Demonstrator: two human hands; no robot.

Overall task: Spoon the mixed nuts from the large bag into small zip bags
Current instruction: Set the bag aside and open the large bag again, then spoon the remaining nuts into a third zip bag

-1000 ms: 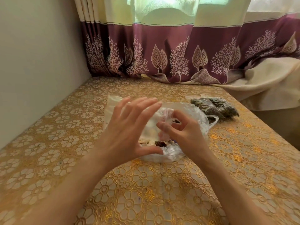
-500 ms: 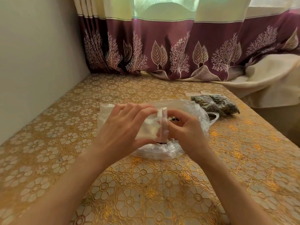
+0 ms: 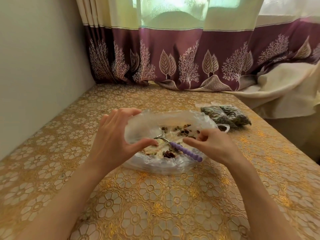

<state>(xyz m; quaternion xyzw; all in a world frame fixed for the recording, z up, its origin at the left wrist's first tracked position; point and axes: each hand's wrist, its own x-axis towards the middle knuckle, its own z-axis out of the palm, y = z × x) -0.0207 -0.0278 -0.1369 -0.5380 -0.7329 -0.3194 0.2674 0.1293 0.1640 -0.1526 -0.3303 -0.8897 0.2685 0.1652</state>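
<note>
The large clear bag [image 3: 161, 166] lies open on the table with mixed nuts [image 3: 183, 131] scattered inside. A spoon with a purple beaded handle [image 3: 186, 151] rests in it, bowl toward the left. My left hand [image 3: 116, 141] grips a small clear zip bag [image 3: 138, 127] over the large bag's left side, fingers on top and thumb underneath. My right hand [image 3: 214, 144] hovers just above the spoon handle with loosely curled fingers. It holds nothing that I can see.
Two filled small bags [image 3: 226, 116] of dark nuts lie at the right, behind the large bag. A wall runs along the table's left side. A maroon curtain hangs at the back. The table's right edge drops off beside a cream cloth [image 3: 277, 94].
My right hand has let go of the small zip bag and dropped toward the spoon handle. My left hand has drawn the bag leftward, uncovering the nuts and spoon.
</note>
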